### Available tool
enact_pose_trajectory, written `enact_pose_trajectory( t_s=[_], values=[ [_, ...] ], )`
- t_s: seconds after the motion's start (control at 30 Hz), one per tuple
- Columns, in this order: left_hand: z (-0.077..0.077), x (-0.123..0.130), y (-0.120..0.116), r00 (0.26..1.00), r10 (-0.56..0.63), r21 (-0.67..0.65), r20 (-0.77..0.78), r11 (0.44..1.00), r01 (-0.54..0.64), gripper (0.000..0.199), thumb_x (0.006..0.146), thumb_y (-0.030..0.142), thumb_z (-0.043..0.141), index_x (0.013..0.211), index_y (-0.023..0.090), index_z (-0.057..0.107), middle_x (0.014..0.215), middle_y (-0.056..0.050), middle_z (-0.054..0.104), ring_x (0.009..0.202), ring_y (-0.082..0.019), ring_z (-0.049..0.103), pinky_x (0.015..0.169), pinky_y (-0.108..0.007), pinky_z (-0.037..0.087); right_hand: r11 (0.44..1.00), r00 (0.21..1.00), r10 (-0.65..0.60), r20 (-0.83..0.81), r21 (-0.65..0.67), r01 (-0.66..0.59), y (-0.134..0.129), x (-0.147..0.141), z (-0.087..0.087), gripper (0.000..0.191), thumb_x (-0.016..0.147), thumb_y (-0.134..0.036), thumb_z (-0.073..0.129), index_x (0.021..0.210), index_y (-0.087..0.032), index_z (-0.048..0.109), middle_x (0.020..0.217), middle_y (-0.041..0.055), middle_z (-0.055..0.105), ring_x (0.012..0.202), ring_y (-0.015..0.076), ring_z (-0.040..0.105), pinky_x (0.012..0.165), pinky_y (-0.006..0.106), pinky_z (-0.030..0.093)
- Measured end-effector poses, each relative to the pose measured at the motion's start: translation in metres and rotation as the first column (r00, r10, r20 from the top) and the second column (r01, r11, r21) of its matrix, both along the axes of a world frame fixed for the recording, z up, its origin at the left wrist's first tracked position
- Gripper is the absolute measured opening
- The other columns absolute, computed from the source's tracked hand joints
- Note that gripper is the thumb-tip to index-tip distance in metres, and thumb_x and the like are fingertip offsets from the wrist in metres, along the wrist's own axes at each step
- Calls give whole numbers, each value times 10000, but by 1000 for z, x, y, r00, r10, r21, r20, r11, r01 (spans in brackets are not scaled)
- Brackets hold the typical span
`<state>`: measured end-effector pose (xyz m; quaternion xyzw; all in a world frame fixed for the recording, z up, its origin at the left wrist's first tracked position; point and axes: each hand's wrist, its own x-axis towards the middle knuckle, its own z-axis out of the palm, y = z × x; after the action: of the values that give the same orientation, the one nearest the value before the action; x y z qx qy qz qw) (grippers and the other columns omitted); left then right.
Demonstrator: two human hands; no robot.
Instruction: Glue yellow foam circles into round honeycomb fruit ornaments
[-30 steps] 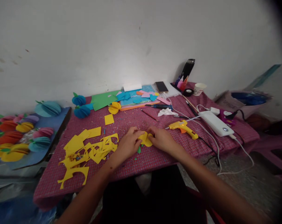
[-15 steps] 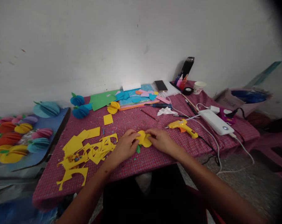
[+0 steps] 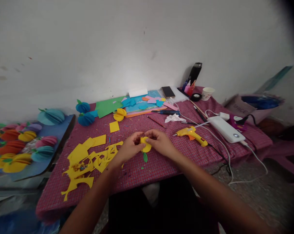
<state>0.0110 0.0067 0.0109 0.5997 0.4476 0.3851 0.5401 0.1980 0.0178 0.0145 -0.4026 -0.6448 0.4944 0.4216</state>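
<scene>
Between my two hands are folded yellow paper circles (image 3: 147, 148), pressed together in a small stack. My left hand (image 3: 130, 147) grips their left side, thumb in front. My right hand (image 3: 159, 142) pinches the right side with thumb and fingers. A green paper leaf (image 3: 145, 157) shows just below the circles; whether it is attached to them I cannot tell. Yellow paper scraps (image 3: 102, 159) lie left of my left hand. To the right of my right hand rests a yellow glue gun (image 3: 192, 134) on the checked tablecloth (image 3: 134, 170).
Finished yellow (image 3: 119, 114) and blue paper balls (image 3: 86, 119) stand toward the back left. More colourful paper balls (image 3: 12, 146) fill a blue board. At right are a white power bank (image 3: 226, 129) with cables, a paper cup (image 3: 207, 93) and a black flask (image 3: 195, 72).
The yellow circles were spread wider half a second ago; now they are folded narrower and my hands are closer together. The view has shifted slightly.
</scene>
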Motion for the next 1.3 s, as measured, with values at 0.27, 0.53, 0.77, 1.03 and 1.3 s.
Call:
enact_pose_trajectory(
  t_s=[0.27,0.53,0.77,1.03,1.3],
  values=[
    [-3,-5,-3,999,-37,-11,-6,999,37,577,760,171,747,1310,214,576,1222,-96,702,1038,-204,702,896,-367,570,993,986,114,123,-9,-114,2,1,-11,386,779,-42,586,1115,-208,681,1123,39,728,988,175,678,885,321,530],
    [-3,-4,-5,999,-23,0,-33,1000,24,600,757,189,758,1326,214,568,1267,-111,682,1039,-202,697,888,-358,571,984,984,165,66,-81,-160,3,2,-8,364,775,-55,577,1093,-193,688,1061,41,726,942,181,688,856,328,545],
    [-4,-5,-5,999,-31,4,-18,999,31,604,763,178,758,1334,227,568,1300,-93,670,1090,-205,687,927,-359,563,976,986,167,-12,-142,-167,4,1,-8,393,755,-62,598,1118,-190,674,1087,45,732,952,176,696,864,318,542],
    [-11,-7,-5,998,-17,26,-63,999,19,634,772,200,768,1366,230,549,1269,-91,678,1041,-203,694,887,-355,573,976,991,133,9,-178,-129,-2,5,-5,363,774,-88,597,1111,-183,692,999,37,750,829,159,692,699,258,532],
    [-8,-5,-6,992,-8,95,-128,995,21,610,779,182,761,1359,255,587,1294,-98,678,1091,-236,678,925,-398,565,977,997,81,3,-200,-79,-7,6,-7,406,779,-109,607,1166,-204,682,1105,62,755,892,188,720,709,284,556]
  ],
)
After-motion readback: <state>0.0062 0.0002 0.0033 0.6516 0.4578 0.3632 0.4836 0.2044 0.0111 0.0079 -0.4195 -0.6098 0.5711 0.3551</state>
